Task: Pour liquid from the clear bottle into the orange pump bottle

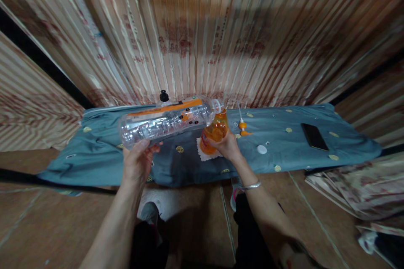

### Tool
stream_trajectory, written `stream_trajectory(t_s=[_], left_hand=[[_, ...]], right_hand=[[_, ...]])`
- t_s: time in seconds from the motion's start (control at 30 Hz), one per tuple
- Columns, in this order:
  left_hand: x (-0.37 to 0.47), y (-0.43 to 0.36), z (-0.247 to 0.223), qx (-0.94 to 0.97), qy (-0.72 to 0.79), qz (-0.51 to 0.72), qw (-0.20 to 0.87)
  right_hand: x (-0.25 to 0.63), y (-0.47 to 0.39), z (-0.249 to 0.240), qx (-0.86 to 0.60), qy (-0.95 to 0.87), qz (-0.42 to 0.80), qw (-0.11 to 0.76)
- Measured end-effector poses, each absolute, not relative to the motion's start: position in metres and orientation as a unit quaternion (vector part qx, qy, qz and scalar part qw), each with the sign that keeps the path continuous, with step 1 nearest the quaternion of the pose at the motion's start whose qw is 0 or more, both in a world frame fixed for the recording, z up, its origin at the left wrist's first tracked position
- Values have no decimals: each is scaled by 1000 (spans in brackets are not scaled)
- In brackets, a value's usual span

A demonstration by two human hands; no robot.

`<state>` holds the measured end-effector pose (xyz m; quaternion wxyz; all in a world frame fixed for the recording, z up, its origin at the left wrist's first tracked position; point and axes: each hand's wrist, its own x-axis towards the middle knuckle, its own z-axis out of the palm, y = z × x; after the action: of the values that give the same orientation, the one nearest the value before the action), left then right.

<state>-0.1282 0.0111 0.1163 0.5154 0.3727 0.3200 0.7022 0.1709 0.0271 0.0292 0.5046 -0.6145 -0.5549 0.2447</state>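
A large clear bottle (164,119) with an orange label lies almost level in the air, tilted with its neck to the right. My left hand (139,157) is wrapped round its base end from below. Its mouth meets the top of an orange bottle (214,132), which leans slightly on a white scalloped cloth (202,154). Around the orange bottle's side my right hand (226,145) is closed. To the right lie an orange pump head (242,126) with a thin tube and a round white cap (261,149). Whether liquid is flowing cannot be made out.
A blue-green patterned cloth (274,134) covers the narrow table. A black phone (314,136) lies at its right. Behind the large bottle stands a black-topped bottle (163,96). Pleated curtains (202,29) hang behind, and dark metal bars run at both sides.
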Motion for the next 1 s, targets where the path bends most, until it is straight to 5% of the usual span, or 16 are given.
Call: stream_trajectory(t_s=[1.0], left_hand=[[-127, 8, 122, 339, 356, 704, 513]], right_hand=[[167, 27, 33, -599, -544, 255, 529]])
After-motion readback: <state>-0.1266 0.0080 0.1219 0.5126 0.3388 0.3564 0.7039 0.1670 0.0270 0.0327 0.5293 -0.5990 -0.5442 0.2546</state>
